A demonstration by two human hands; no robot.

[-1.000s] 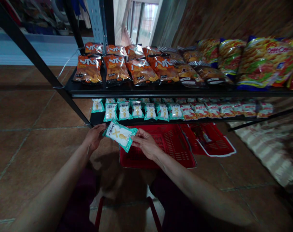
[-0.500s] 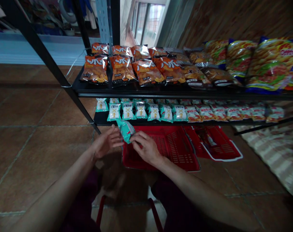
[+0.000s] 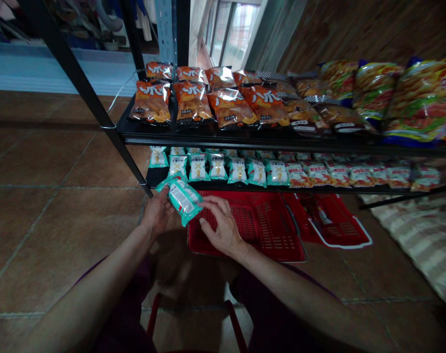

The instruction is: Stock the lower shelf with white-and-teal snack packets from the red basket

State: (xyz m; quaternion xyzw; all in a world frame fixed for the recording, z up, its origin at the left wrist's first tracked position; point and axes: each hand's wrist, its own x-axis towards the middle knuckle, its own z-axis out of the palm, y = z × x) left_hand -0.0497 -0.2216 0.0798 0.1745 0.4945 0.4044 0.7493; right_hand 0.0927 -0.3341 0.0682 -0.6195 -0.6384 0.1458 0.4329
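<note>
A teal snack bag (image 3: 183, 198) is tilted in front of the lower shelf, its printed white back panel facing up. My left hand (image 3: 158, 212) grips the bag by its left end, the thumb on top and the fingers partly hidden beneath. At the bag's right edge is my right hand (image 3: 223, 225), its fingers apart and the fingertips at or very near the wrapper. Matching teal-and-white bags (image 3: 218, 167) stand in a row on the lower shelf just beyond.
A red shopping basket (image 3: 300, 252) sits on the floor below my right hand, and a second red basket (image 3: 355, 240) with a white handle is to its right. Orange chip bags (image 3: 191, 100) line the upper black shelf (image 3: 223, 139). A black post (image 3: 114, 135) rises at left.
The teal bag has turned over and moved slightly left, showing its back panel. My left hand has closed on it, while my right hand has loosened its hold.
</note>
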